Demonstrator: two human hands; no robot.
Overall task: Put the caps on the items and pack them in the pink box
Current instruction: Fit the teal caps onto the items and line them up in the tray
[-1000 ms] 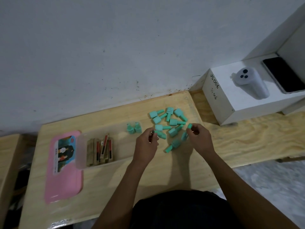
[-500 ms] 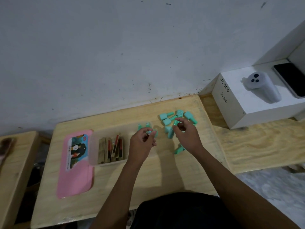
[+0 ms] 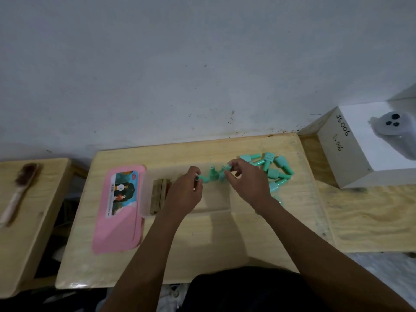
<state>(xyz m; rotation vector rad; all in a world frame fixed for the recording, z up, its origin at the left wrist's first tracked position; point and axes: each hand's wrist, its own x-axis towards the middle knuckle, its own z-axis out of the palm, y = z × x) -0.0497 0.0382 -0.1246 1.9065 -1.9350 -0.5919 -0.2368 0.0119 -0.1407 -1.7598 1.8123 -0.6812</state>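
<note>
**Green cap about to meet its item over the open box**

Nearest the camera, two bare forearms reach up over the wooden table [image 3: 202,244]. The left hand [image 3: 184,192] pinches a small item [image 3: 197,178] at its fingertips, and only the item's end shows past the thumb. The right hand [image 3: 246,184] has thumb and fingers curled round a green cap [image 3: 227,168], though blur makes the hold hard to read exactly.

Both hands hover above the pink box [image 3: 142,194], whose clear base lies open with its pink lid [image 3: 119,221] flat beside it. A few packed items [image 3: 158,197] sit at the box's left end. Two green pieces [image 3: 212,173] stand between the fingertips; I cannot tell whether they are inside the far wall or just past it.

Beyond the right hand lies the pile of loose caps [image 3: 275,170], and further off is a white box [image 3: 337,154].

The likely trouble is misalignment. A cap pushed on crooked could pop free and roll into the pile. A knuckle could also tip the two standing pieces, since they sit so close to the working fingers.
</note>
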